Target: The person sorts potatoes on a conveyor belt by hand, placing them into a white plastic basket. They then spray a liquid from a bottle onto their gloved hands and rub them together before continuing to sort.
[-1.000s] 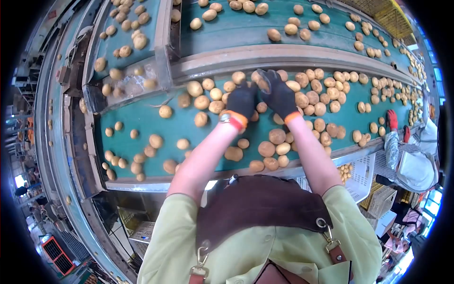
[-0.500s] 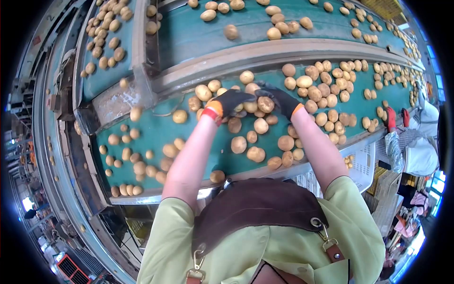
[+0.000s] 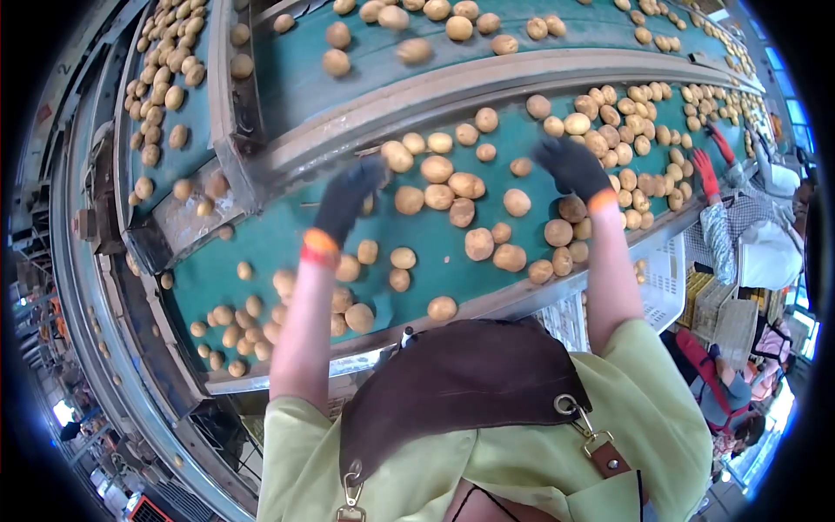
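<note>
My left hand (image 3: 350, 196), in a dark glove with an orange and red cuff, is over the green conveyor belt (image 3: 396, 335). Its blurred fingers stretch out towards the upper right, and a potato (image 3: 368, 204) shows partly beside its palm. My right hand (image 3: 571, 165), gloved alike, is farther right above the belt, fingers extended and apart, with no potato seen in it. Between the hands lies a loose group of potatoes (image 3: 437, 195). Near the right wrist are more potatoes, one brown potato (image 3: 571, 208) partly under the glove.
A metal rail (image 3: 417, 100) divides this belt from an upper belt (image 3: 300, 48) carrying potatoes. Another potato-covered belt (image 3: 187, 113) runs at the upper left. A co-worker's red gloves (image 3: 706, 172) reach over the belt at right. A white crate (image 3: 665, 283) stands below the belt's near edge.
My hands have moved apart from the potatoes they were around, the left going left and down, the right going right. Potatoes on the belts have shifted. The co-worker's red gloves have risen over the belt.
</note>
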Demonstrator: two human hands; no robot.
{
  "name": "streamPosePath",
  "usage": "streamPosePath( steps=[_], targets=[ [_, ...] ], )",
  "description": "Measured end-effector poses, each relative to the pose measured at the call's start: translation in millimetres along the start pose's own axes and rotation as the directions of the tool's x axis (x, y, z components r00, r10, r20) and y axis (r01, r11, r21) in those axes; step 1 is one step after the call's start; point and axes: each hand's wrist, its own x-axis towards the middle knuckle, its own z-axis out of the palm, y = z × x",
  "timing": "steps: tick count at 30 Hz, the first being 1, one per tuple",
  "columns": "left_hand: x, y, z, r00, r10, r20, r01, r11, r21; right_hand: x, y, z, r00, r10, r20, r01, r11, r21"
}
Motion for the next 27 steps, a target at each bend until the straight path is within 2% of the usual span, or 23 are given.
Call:
streamPosePath(
  steps=[1, 2, 4, 6, 7, 8, 10, 12, 13, 14, 15, 16, 17, 18, 20, 21, 22, 23, 24, 25, 26, 27],
  targets=[
    [-25.5, -20.5, 0.2, 0.994, -0.113, -0.003, 0.113, 0.994, -0.003, -29.6, -13.2, -0.1, 0.941, 0.208, 0.265, -0.245, 0.962, 0.117],
    [-50.0, -42.2, 1.7, 0.973, -0.231, -0.001, 0.231, 0.973, -0.008, -55.1, -32.2, 0.0, 0.77, 0.349, 0.535, -0.496, 0.854, 0.158],
    [-88.8, -66.7, 6.2, 0.932, -0.361, -0.012, 0.359, 0.929, -0.091, -93.1, -89.8, -6.6, 0.662, 0.611, 0.434, -0.744, 0.608, 0.277],
    [-103.9, -75.9, 7.1, 0.943, -0.333, -0.007, 0.332, 0.941, -0.072, -95.5, -140.1, -16.9, 0.639, 0.675, 0.368, -0.762, 0.619, 0.189],
    [-111.5, -60.5, 9.5, 0.92, -0.39, 0.03, 0.389, 0.905, -0.169, -97.8, -154.9, 1.3, 0.715, 0.678, 0.171, -0.694, 0.657, 0.295],
    [-117.6, -49.4, 11.2, 0.896, -0.439, 0.072, 0.441, 0.858, -0.264, -106.0, -157.7, 11.8, 0.71, 0.682, 0.173, -0.699, 0.653, 0.292],
    [-121.3, -43.8, 6.9, 0.908, -0.414, 0.063, 0.416, 0.873, -0.255, -93.6, -162.0, 3.1, 0.76, 0.603, 0.241, -0.619, 0.56, 0.55],
    [-127.8, -52.0, -5.6, 0.928, -0.37, 0.048, 0.36, 0.851, -0.383, -81.0, -186.4, -11.3, 0.754, 0.618, 0.223, -0.622, 0.562, 0.545],
    [-131.1, -60.1, -20.6, 0.931, -0.339, 0.131, 0.36, 0.807, -0.467, -70.1, -203.2, -35.2, 0.804, 0.539, 0.251, -0.569, 0.574, 0.589],
    [-137.9, -79.1, -28.2, 0.93, -0.345, 0.127, 0.363, 0.808, -0.464, -60.8, -220.8, -50.0, 0.846, 0.46, 0.271, -0.517, 0.578, 0.632],
    [-145.0, -101.8, -34.9, 0.975, -0.218, 0.035, 0.216, 0.911, -0.351, -55.4, -240.5, -40.9, 0.876, 0.39, 0.282, -0.475, 0.604, 0.64],
    [-151.1, -95.7, -39.4, 0.997, -0.069, -0.042, 0.058, 0.974, -0.218, -45.8, -257.1, -51.1, 0.879, 0.387, 0.278, -0.469, 0.605, 0.643],
    [-159.6, -83.9, -51.8, 0.963, -0.261, 0.069, 0.217, 0.592, -0.777, -33.8, -272.0, -67.4, 0.891, 0.335, 0.307, -0.453, 0.612, 0.648],
    [-162.6, -84.7, -55.1, 0.964, -0.26, 0.057, 0.206, 0.594, -0.778, -25.4, -280.3, -73.6, 0.902, 0.277, 0.332, -0.431, 0.622, 0.653],
    [-171.0, -89.0, -59.4, 0.985, -0.175, -0.01, 0.141, 0.828, -0.542, -14.7, -286.6, -58.1, 0.901, 0.275, 0.336, -0.434, 0.616, 0.658],
    [-177.1, -87.7, -62.7, 0.984, -0.176, -0.017, 0.139, 0.828, -0.543, -10.7, -283.3, -44.0, 0.911, 0.282, 0.302, -0.405, 0.464, 0.788],
    [-183.2, -84.8, -65.7, 0.993, -0.116, -0.012, 0.1, 0.902, -0.421, -6.3, -283.9, -43.0, 0.916, 0.297, 0.27, -0.357, 0.297, 0.886],
    [-187.6, -81.5, -68.9, 0.999, -0.053, 0.001, 0.051, 0.955, -0.291, -5.7, -286.2, -46.9, 0.881, 0.292, 0.372, -0.416, 0.104, 0.903],
    [-189.6, -79.8, -73.0, 1.0, 0.006, 0.021, -0.003, 0.987, -0.158, -5.0, -290.1, -41.7, 0.884, 0.289, 0.368, -0.413, 0.111, 0.904],
    [-189.8, -82.9, -86.9, 0.907, 0.324, 0.27, -0.422, 0.726, 0.544, -4.7, -296.6, -30.2, 0.867, 0.264, 0.423, -0.401, -0.136, 0.906],
    [-196.0, -88.0, -89.1, 0.909, 0.325, 0.262, -0.418, 0.725, 0.547, -4.5, -304.4, -20.4, 0.852, 0.224, 0.472, -0.371, -0.378, 0.848],
    [-203.0, -78.8, -81.6, 0.975, -0.043, 0.217, -0.002, 0.979, 0.203, 0.9, -313.6, -37.0, 0.86, 0.172, 0.48, -0.379, -0.415, 0.827]
  ],
)
